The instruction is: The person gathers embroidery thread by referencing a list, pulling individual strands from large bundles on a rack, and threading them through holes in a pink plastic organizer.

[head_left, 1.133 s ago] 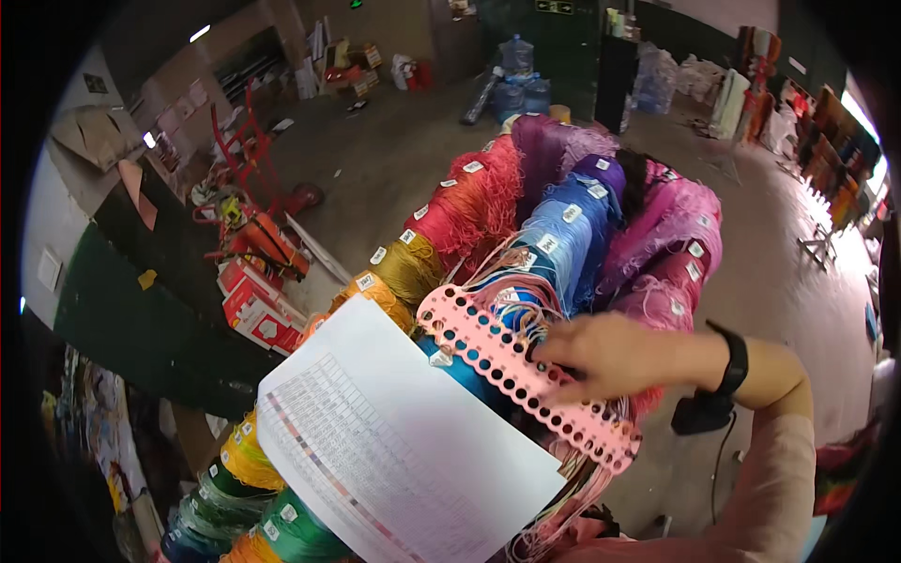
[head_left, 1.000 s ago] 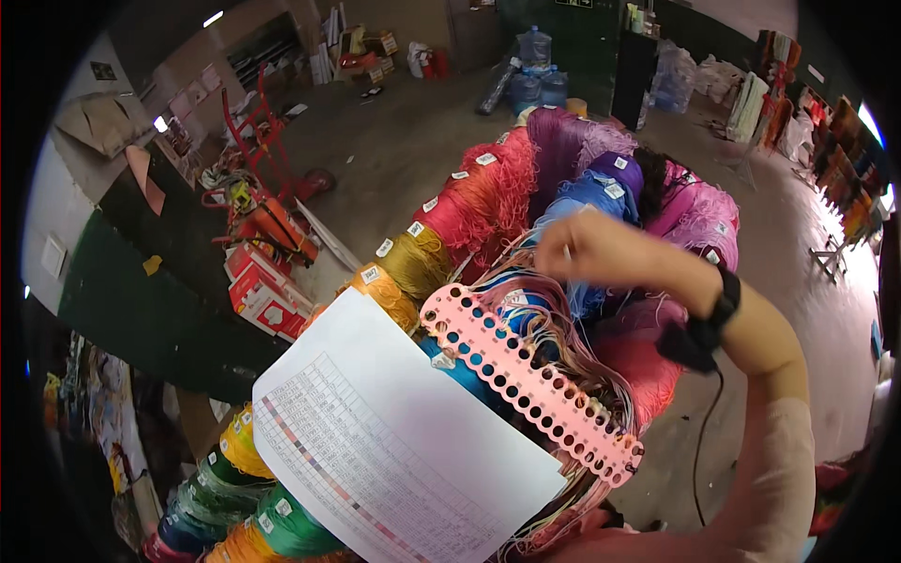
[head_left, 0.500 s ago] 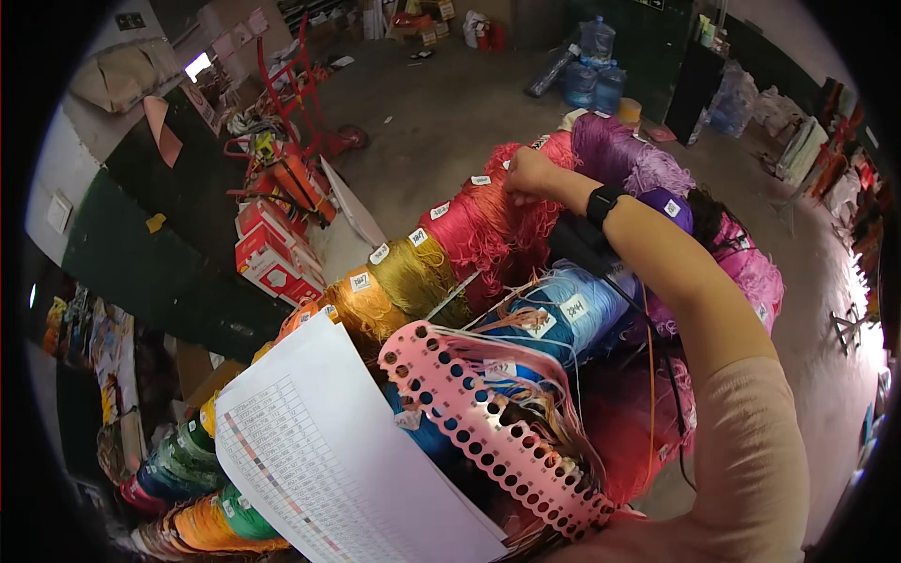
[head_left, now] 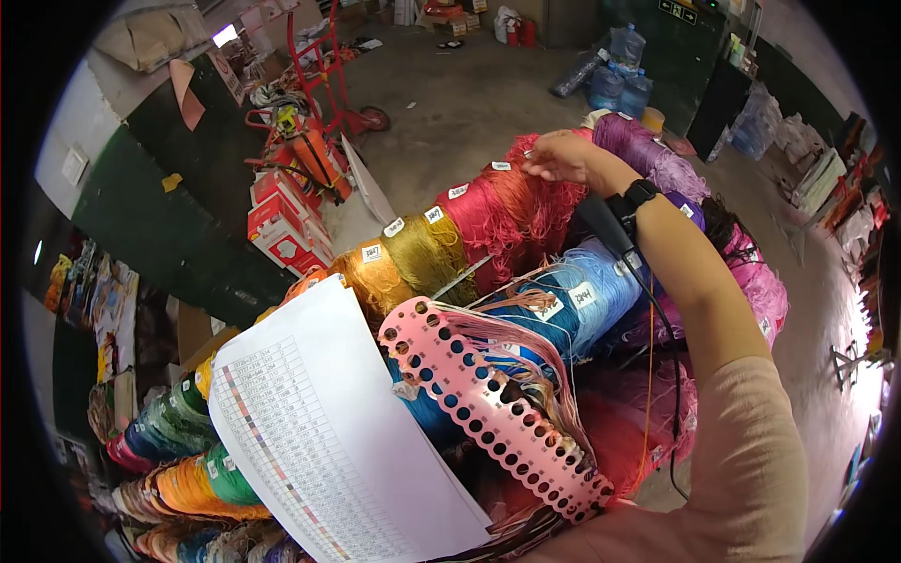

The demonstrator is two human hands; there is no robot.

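My right hand [head_left: 560,158] reaches over the far row of thread bundles, just above the red and coral thread [head_left: 514,192] with small white labels. Its fingers are loosely spread, and I see nothing held in them. A dark band sits on that wrist. Nearer me lies a pink card [head_left: 469,380] with rows of punched holes, pale pink and brown threads looped through some of them. Beside it, sheets of paper [head_left: 375,441] with a printed table cover part of the bundles. My left hand is not visible.
Blue thread [head_left: 591,291], olive thread [head_left: 422,267] and purple thread [head_left: 648,155] surround the card. A black cable-fed device [head_left: 605,225] lies below my right wrist. Beyond stand a red hand truck [head_left: 328,84], red-and-white boxes [head_left: 282,225] and water jugs [head_left: 621,80].
My right hand has loosened from closed, bunched fingers to spread ones, still at the red thread. The whole view has shifted slightly, with far things sitting lower and further right.
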